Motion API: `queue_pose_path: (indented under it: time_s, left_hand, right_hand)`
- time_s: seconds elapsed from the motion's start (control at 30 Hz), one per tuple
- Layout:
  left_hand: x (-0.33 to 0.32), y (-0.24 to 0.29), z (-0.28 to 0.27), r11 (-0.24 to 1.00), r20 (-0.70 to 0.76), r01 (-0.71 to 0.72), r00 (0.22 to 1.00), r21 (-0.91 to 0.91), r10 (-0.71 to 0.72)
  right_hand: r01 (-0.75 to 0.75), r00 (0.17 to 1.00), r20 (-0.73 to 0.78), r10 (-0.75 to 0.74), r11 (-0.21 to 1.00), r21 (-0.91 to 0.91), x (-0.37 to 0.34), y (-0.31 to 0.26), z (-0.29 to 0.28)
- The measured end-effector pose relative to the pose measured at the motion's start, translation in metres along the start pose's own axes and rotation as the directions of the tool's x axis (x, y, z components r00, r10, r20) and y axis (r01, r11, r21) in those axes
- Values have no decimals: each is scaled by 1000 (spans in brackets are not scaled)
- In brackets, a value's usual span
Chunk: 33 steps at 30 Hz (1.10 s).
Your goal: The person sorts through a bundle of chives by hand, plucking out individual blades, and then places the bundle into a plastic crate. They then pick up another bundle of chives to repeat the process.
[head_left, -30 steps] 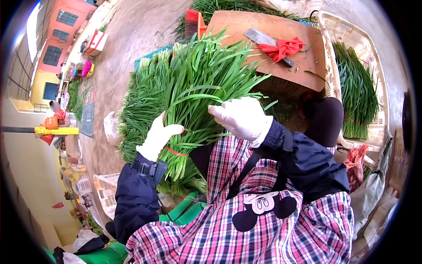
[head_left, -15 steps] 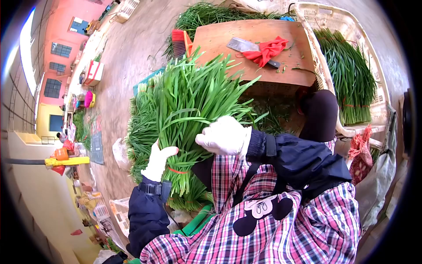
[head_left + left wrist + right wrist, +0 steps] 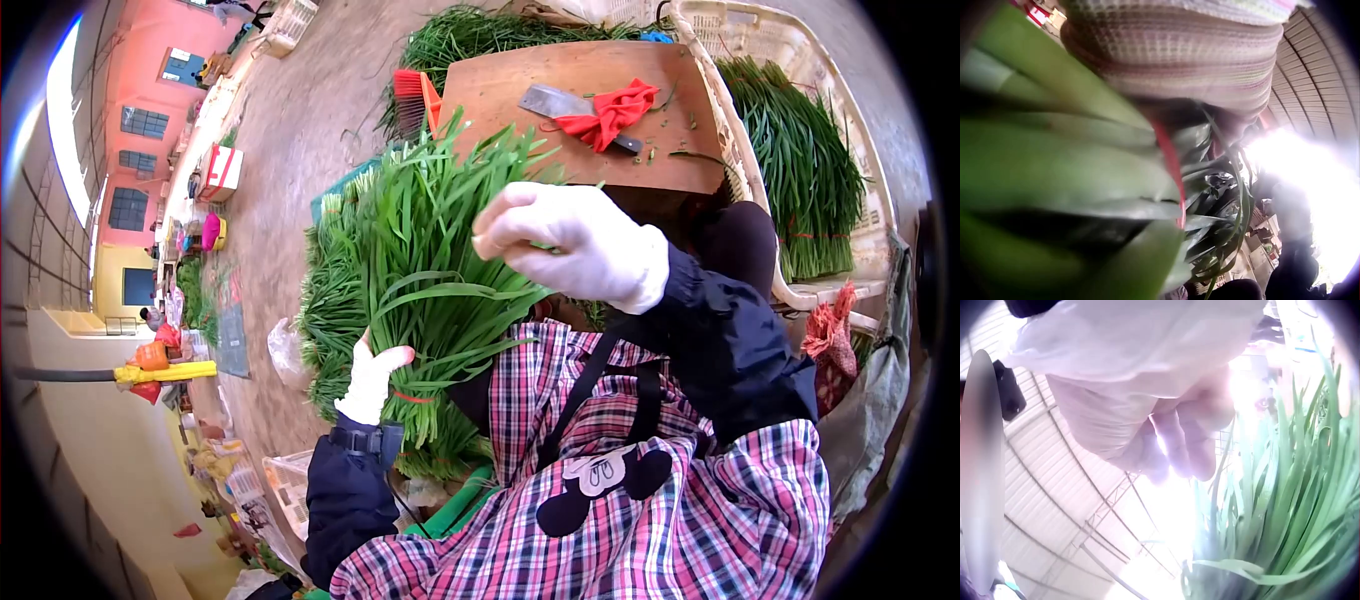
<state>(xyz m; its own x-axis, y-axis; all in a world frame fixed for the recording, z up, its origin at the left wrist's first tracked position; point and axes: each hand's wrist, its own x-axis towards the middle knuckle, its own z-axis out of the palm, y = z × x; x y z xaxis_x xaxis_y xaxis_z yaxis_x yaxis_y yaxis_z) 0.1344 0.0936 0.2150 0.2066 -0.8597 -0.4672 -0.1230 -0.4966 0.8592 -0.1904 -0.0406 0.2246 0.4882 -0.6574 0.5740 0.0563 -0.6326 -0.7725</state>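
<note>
A leafy bunch of garlic chives (image 3: pixel 430 240), bound near its stem end by a red band (image 3: pixel 412 398), lies across my left hand (image 3: pixel 372 378). That gloved hand grips it just above the band, thumb on top and the fingers hidden underneath. In the left wrist view the red band (image 3: pixel 1171 164) crosses the broad green blades beside the ribbed glove. My gloved right hand (image 3: pixel 572 238) hovers over the right side of the leaves. The right wrist view shows its fingers (image 3: pixel 1194 447) loosely bent, holding nothing visible, with the leaf tips beside them.
More bundled chives (image 3: pixel 335 270) are stacked beyond the left hand. A wooden board (image 3: pixel 500 85) carries a cleaver (image 3: pixel 552 101) and a red cloth (image 3: pixel 610 115). A broom head (image 3: pixel 410 95) stands at its left. The crate (image 3: pixel 790 290) at right holds another bunch.
My right hand first drew back toward the body, then rose up and right, off the leaves' side. My left hand keeps its grip on the bunch.
</note>
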Motion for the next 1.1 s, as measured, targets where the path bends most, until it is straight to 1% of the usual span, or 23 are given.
queue_pose_path:
  time_s: [0.03,0.07,0.13,0.2,0.23,0.33,0.4,0.43,0.53,0.63,0.73,0.8,0.83,0.93,1.03,1.1]
  left_hand:
    - [3,-16,-9,998,-92,-5,996,68,11]
    - [5,-19,-12,997,-90,1,996,79,6]
    - [5,-21,-14,995,-86,16,996,99,-7]
    - [5,-22,-13,997,-93,7,996,82,0]
    - [5,-23,-13,997,-98,4,995,73,4]
    - [7,-20,-13,999,-44,-27,999,42,28]
    - [6,-20,-12,999,-60,-10,998,42,13]
    - [6,-20,-12,999,-69,-3,998,41,6]
    - [7,-24,-14,998,-104,-7,994,62,14]
    - [4,-18,-8,1000,-84,-14,996,25,16]
    - [5,-11,-6,1000,13,-3,1000,-7,3]
    - [6,-15,-9,1000,-18,3,1000,12,-3]
    - [6,-17,-10,1000,-34,5,999,20,-5]
    - [7,-17,-9,1000,-30,-24,999,-15,24]
    - [6,-21,-9,998,-77,-58,995,0,58]
    - [6,-16,-5,998,-46,-53,998,-20,53]
  right_hand:
    - [-14,1000,6,15,996,-91,4,4,7]
    - [-29,999,12,32,983,-181,6,9,12]
    - [-2,1000,5,4,948,-317,5,23,23]
    - [-46,996,48,70,922,-385,1,30,26]
    - [-55,995,56,85,910,-411,-1,33,28]
    - [-74,989,78,126,876,-477,-6,35,31]
    - [-74,985,100,143,861,-503,-8,37,33]
    - [-49,991,82,105,858,-511,-8,38,35]
    - [-49,980,143,141,858,-512,-6,38,38]
    - [-16,977,173,126,849,-529,-5,43,48]
    - [1,964,226,137,854,-520,-2,40,51]
    - [0,951,262,163,849,-529,2,34,50]
    - [22,940,299,163,846,-533,4,33,49]
    - [51,940,310,145,836,-546,4,36,53]
    - [17,937,307,166,857,-514,3,33,53]
    - [-52,993,86,81,954,-294,-7,29,57]
